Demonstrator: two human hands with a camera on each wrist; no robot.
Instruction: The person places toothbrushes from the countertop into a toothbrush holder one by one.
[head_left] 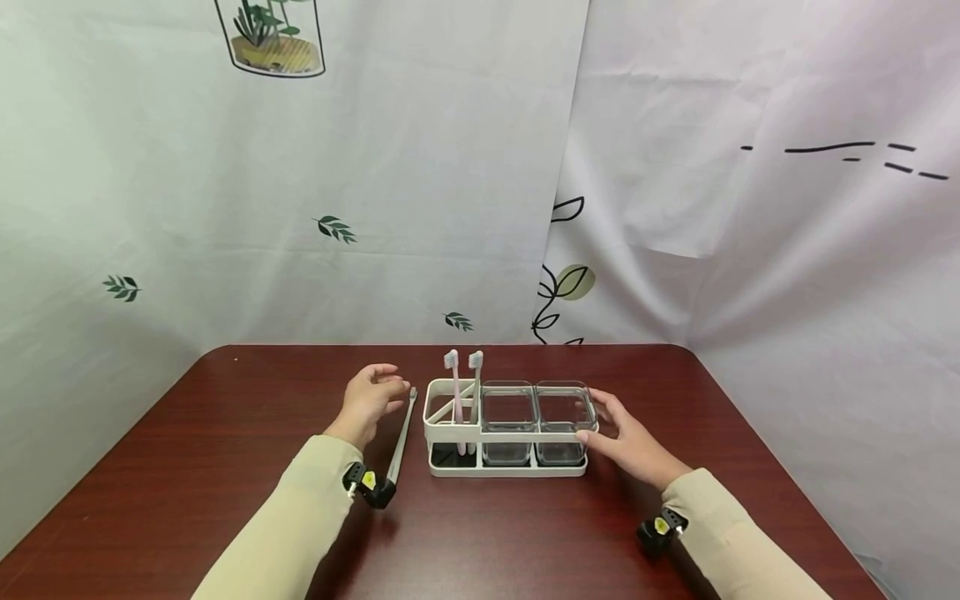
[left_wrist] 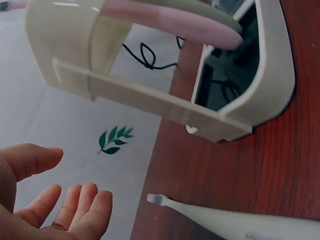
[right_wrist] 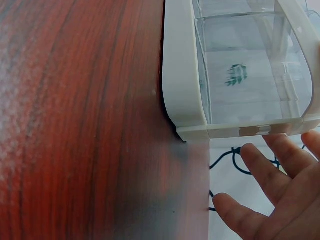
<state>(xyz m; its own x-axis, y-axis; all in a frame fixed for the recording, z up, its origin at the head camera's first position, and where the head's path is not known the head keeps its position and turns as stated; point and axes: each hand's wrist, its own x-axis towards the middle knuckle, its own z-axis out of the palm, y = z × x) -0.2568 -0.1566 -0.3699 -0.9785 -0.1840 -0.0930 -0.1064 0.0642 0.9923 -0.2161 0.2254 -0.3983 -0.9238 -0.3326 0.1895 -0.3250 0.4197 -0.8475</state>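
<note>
A white toothbrush holder (head_left: 510, 472) stands on the table. It holds two clear cups (head_left: 507, 408) side by side on the right. In its left part stand a pink toothbrush (head_left: 457, 404) and a pale grey-green toothbrush (head_left: 475, 400), bristles up. My right hand (head_left: 630, 442) grips the holder's right end, thumb at the front of the upper rim and fingers round the side. To the left of the holder, a white toothbrush (head_left: 402, 437) lies on the table. My left hand (head_left: 367, 404) hovers beside its bristle end, fingers loosely bent and holding nothing.
The dark red wooden table (head_left: 247, 417) has rounded far corners. Behind it hangs a pale cloth (head_left: 420, 167) printed with leaves and a plant jar. Each wrist wears a small black camera, the left one near the white toothbrush's handle.
</note>
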